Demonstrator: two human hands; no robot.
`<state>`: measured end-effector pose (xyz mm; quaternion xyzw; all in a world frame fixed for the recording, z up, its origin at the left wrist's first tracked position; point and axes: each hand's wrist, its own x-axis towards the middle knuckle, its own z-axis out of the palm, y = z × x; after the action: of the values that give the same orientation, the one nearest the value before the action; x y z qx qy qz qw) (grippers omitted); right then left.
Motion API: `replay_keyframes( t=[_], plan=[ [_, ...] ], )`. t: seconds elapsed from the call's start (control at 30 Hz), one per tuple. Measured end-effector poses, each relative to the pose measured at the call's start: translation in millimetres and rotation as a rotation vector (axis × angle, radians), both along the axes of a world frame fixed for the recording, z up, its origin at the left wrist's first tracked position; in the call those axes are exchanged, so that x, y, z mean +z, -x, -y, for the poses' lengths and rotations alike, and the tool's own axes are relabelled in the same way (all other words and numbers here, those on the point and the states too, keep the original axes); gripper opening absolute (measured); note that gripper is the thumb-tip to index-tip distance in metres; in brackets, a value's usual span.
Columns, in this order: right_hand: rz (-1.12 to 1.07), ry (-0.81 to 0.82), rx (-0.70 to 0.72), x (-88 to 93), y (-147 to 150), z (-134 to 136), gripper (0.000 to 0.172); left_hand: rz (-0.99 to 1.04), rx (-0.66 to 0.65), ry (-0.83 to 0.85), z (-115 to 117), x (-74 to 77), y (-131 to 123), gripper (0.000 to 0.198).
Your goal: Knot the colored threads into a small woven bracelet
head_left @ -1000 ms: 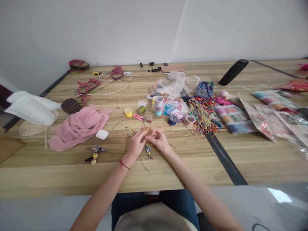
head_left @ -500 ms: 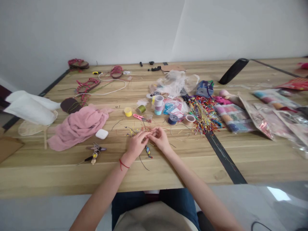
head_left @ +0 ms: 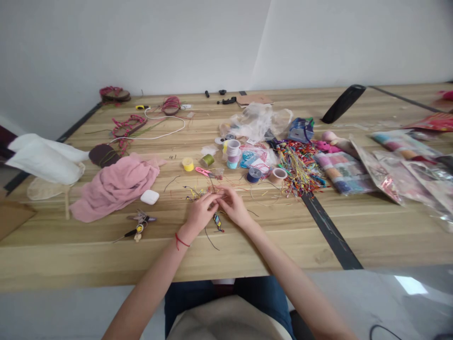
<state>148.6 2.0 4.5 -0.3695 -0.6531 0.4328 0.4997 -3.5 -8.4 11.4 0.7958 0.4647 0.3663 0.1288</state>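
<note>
My left hand (head_left: 201,210) and my right hand (head_left: 232,204) meet at the fingertips, both closed in a pinch. They are at the upper end of a dark patterned braided cord (head_left: 217,221), which hangs down between them to a small red tip on the wood. What exactly each hand pinches is too small to make out. Just beyond the fingers lie loose coloured threads (head_left: 194,192) and pink-handled snips (head_left: 203,172). A red string circles my left wrist.
Beyond my hands stand a yellow roll (head_left: 188,164), a green spool (head_left: 207,159), a blue spool (head_left: 254,175) and a heap of coloured threads (head_left: 300,165). At the left are a pink cloth (head_left: 118,186), a white case (head_left: 149,197) and a keyring bunch (head_left: 139,228).
The fingers of my right hand have shifted slightly, with the thumb and fingertips a little differently placed against my left hand. The braided cord is nearly unmoved.
</note>
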Motion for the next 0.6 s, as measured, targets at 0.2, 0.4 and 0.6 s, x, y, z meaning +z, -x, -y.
replay_keyframes(
  t=[0.2,0.4,0.6],
  plan=[
    [0.018,0.042,-0.039,0.7,-3,-2,0.034,0.027,0.009,-0.012,0,2.0,0,0.027],
    [0.205,-0.109,-0.128,9.0,-13,-2,0.016,0.063,0.037,0.013,-1,4.3,2,0.025],
    [0.275,-0.142,-0.15,9.7,-17,-5,0.018,0.125,0.084,0.05,-1,4.8,2,0.025]
  ],
)
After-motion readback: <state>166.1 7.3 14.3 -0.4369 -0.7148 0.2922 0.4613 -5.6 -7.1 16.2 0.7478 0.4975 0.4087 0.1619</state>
